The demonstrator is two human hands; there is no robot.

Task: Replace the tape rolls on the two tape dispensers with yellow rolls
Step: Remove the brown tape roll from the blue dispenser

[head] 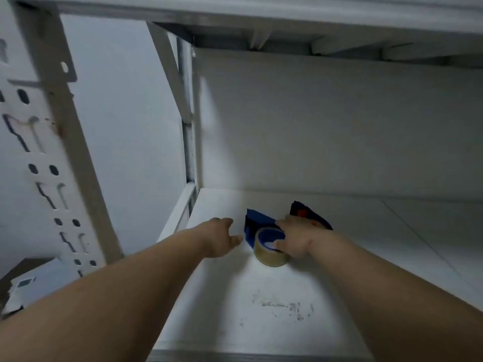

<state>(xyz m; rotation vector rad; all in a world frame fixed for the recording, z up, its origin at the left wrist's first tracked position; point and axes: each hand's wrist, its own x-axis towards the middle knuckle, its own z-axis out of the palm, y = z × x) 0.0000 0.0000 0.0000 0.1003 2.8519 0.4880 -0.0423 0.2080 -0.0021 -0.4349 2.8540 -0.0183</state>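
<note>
A white metal shelf [261, 296] holds two blue tape dispensers: the near dispenser [254, 226], with its clear-brown roll [270, 253], and a second dispenser [308, 214] just behind our right hand [296, 237]. That hand's fingers curl onto the roll, while our left hand [222, 235] hangs relaxed beside it, gripping nothing. We judge the dispenser light and rigid, best taken by its body; no yellow rolls show.

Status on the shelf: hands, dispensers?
Right hand grips blue dispenser by its roll. Left hand open beside it. Second dispenser behind. Nothing blocking.
</note>
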